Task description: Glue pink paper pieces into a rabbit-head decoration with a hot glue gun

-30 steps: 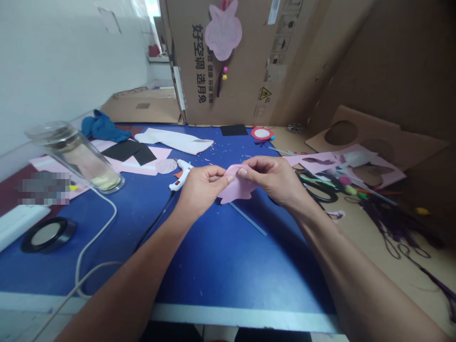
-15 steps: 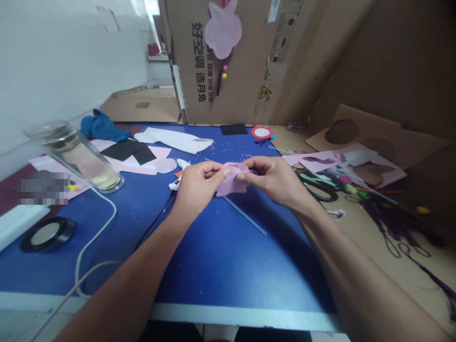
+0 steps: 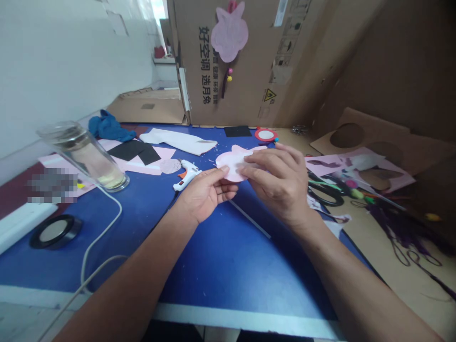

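Observation:
A pink cut-out piece with wavy, lobed edges is held up over the blue table, its pale face towards me. My left hand pinches its lower left edge, thumb in front and fingers behind. The fingers of my right hand close on its right side and cover part of it. Just behind my left hand lies a white glue gun with an orange trigger. Below the piece, a thin pale stick rests on the table.
At left are a glass of liquid, a black tape roll and a white cable. Scissors, pink scraps and dark tassels lie at right. A similar pink cut-out hangs on the cardboard behind.
The pink piece was bunched between both hands and now lies flatter, its pale face showing. My right hand has turned its fingers over the piece. The view has shifted slightly.

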{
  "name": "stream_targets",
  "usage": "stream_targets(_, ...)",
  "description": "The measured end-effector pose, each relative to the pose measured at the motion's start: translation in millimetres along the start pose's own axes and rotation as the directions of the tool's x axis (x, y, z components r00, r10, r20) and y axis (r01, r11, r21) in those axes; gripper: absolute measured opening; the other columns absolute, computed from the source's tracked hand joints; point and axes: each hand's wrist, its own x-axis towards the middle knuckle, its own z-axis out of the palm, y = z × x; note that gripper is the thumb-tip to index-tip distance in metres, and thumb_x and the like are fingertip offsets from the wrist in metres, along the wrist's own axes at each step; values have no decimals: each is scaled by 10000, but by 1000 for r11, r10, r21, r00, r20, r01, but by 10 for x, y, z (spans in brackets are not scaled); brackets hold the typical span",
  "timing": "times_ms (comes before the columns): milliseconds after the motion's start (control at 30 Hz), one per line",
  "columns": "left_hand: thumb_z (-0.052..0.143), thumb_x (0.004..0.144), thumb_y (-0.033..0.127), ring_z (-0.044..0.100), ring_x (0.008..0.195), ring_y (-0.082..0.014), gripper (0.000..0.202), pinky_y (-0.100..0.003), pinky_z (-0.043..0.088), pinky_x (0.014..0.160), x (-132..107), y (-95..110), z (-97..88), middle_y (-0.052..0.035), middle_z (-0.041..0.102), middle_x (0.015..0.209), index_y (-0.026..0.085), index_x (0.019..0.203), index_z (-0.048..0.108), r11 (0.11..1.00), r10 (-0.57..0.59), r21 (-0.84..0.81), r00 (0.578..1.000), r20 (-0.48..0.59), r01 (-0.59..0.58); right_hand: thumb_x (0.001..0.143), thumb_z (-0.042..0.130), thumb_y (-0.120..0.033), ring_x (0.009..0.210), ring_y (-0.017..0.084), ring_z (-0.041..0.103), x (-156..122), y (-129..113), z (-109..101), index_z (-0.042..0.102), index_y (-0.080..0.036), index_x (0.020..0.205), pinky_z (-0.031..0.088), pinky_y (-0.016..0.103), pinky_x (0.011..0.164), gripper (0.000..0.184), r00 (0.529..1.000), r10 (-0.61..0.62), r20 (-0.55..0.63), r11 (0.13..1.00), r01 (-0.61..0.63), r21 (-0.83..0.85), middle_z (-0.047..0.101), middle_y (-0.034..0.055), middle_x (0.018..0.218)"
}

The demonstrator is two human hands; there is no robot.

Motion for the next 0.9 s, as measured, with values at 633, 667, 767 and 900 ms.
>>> stream_targets(633, 1030, 698, 434, 729, 820, -156, 350, -275, 605, 780, 78, -115, -57, -39, 816, 870, 194, 819, 805, 951, 305, 82, 949, -84, -298, 750, 1005, -547, 805, 144, 647, 10, -235, 242, 835, -237, 919, 550, 288, 767, 392, 341, 705, 622, -264, -688, 676, 785, 11, 932)
stream_targets(667, 1025, 702, 438, 730, 825, -157, 346, -280, 605, 788, 75, -129, -47, -39, 816, 873, 195, 823, 810, 951, 302, 91, 950, -81, -295, 733, 1012, -530, 766, 138, 616, 10, -233, 245, 835, -229, 905, 536, 288, 741, 389, 345, 707, 618, -261, -684, 681, 773, 6, 899)
stream_targets(767, 1002, 730, 410, 739, 840, -157, 306, -282, 599, 801, 57, -153, -14, -45, 828, 905, 194, 865, 832, 951, 294, 126, 953, -78, -283, 712, 1011, -496, 698, 129, 552, -2, -206, 254, 825, -206, 851, 485, 292, 687, 372, 362, 714, 599, -224, -692, 686, 738, 1, 811)
stream_targets(900, 985, 741, 370, 765, 896, -182, 300, -299, 599, 819, 42, -156, 12, -60, 850, 971, 207, 955, 852, 940, 307, 177, 950, -62, -292, 739, 964, -494, 673, 138, 539, -15, -178, 250, 809, -204, 815, 457, 306, 673, 337, 384, 732, 563, -129, -734, 667, 720, 3, 758)
